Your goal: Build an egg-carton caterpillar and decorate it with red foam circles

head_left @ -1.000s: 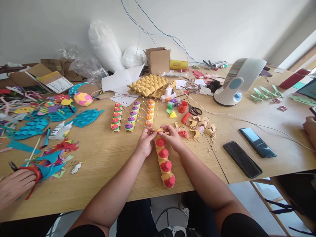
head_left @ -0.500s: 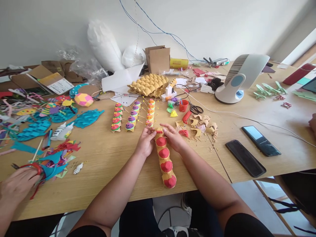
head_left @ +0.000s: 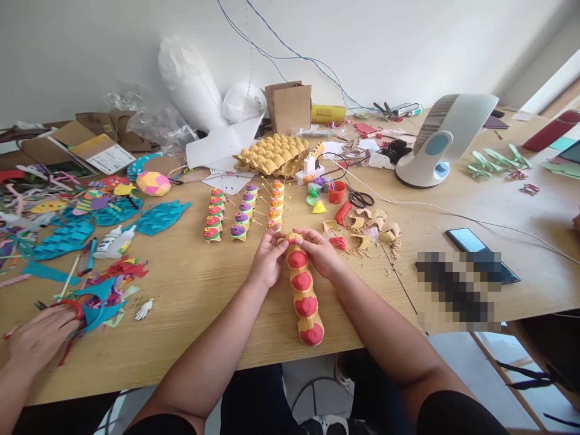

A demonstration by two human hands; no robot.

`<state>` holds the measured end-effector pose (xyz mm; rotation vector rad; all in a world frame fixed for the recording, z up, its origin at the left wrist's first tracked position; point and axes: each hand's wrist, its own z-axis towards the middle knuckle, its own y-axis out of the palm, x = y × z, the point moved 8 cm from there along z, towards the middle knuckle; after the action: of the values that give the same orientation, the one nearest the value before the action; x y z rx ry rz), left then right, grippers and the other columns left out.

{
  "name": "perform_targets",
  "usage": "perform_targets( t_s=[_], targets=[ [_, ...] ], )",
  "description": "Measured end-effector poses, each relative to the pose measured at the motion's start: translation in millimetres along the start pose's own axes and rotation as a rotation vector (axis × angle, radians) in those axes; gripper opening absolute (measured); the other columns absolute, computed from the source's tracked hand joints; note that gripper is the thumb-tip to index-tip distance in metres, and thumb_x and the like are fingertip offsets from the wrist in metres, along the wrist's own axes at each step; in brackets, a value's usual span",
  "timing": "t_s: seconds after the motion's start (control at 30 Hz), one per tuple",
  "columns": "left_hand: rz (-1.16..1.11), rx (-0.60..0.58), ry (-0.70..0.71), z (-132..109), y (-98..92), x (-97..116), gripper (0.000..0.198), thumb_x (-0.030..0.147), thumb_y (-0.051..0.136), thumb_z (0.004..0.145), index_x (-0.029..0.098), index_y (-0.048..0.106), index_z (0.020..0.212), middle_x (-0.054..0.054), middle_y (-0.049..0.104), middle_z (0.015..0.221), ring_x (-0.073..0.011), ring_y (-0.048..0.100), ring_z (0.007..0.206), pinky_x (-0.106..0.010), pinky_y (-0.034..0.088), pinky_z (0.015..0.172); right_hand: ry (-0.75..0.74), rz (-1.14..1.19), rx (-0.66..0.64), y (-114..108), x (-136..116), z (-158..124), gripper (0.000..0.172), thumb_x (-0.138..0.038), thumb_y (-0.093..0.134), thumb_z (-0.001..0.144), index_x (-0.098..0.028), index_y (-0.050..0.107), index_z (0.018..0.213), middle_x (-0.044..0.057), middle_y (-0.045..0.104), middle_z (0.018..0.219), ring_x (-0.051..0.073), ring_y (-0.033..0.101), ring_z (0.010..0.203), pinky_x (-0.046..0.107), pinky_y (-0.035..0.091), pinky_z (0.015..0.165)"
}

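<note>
**Bright, soft daylight; one patch masked**

Your light comes from the right, where a pale strip (head_left: 550,84) burns almost white. The wall (head_left: 113,48) is evenly lit. On the table (head_left: 181,314), only faint shadows lie under your left hand (head_left: 267,263) and right hand (head_left: 321,254). The paper caterpillar (head_left: 304,296) is sharp. A mosaic block (head_left: 457,290) hides detail, and the phone (head_left: 471,240) beside it glints. The wide lens bows the edges.

The far end of the caterpillar (head_left: 304,290) was covered by fingers (head_left: 274,239); a phone (head_left: 467,239) was partly masked by a pixelated block (head_left: 457,290).
</note>
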<state>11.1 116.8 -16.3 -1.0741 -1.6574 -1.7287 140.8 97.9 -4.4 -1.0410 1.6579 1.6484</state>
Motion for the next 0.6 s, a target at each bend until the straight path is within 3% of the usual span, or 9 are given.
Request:
perform_targets(
  t_s=[0.2, 0.4, 0.6],
  targets=[
    [0.029, -0.020, 0.019, 0, 2.1, 1, 0.065, 0.034, 0.093, 0.069, 0.029, 0.059, 0.124, 0.000, 0.068, 0.121, -0.0109, 0.067, 0.092, -0.025, 0.051, 0.080, -0.013, 0.078, 0.026, 0, -2, -1, 0.051, -0.037, 0.095, 0.062, -0.024, 0.073, 0.105, 0.000, 0.077, 0.095, 0.017, 0.070, 0.087, 0.030, 0.058, 0.081],
    [0.012, -0.064, -0.068, -1, 5.6, -10, 0.067, 0.048, 0.092, 0.070, 0.025, 0.055, 0.121, -0.002, 0.072, 0.107, -0.0146, 0.069, 0.090, -0.028, 0.052, 0.082, -0.042, 0.068, 0.045, 0, -5, -3, 0.049, -0.035, 0.095, 0.063, -0.024, 0.073, 0.105, 0.000, 0.076, 0.095, 0.017, 0.070, 0.089, 0.030, 0.058, 0.082],
    [-0.039, -0.047, -0.127, -5, 5.3, -11, 0.067, 0.037, 0.093, 0.070, 0.026, 0.058, 0.126, 0.001, 0.073, 0.090, -0.0144, 0.068, 0.078, -0.028, 0.052, 0.075, -0.027, 0.023, 0.007, 6, -6, -6, 0.053, -0.037, 0.093, 0.066, -0.026, 0.068, 0.111, -0.003, 0.073, 0.088, 0.014, 0.068, 0.082, 0.027, 0.057, 0.078]
  ],
)
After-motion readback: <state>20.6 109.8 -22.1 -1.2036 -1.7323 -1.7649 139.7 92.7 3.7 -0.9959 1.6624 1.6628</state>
